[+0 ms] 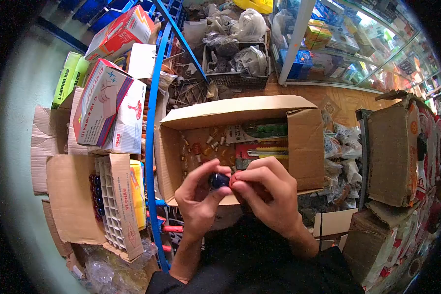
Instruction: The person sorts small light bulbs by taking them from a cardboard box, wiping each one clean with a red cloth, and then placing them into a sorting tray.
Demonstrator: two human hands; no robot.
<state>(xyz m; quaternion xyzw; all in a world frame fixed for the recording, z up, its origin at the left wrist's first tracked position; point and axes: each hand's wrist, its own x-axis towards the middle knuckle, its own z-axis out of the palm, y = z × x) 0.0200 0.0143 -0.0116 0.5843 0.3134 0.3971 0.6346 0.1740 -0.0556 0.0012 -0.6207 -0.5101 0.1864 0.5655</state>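
While left hand (197, 198) pinches blue bulb (219, 181), right hand (273, 192) pinches red piece (233, 179); alongside

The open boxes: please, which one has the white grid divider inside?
The lower left box, on the wall side of the blue post: its white divider stands beside dark round things. The middle box shows small bulbs and no divider.

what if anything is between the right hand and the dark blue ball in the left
A small reddish piece, pinched in the fingertips of the right hand, sits between that hand and the dark blue ball in the left hand. Nothing else visible stands between them.
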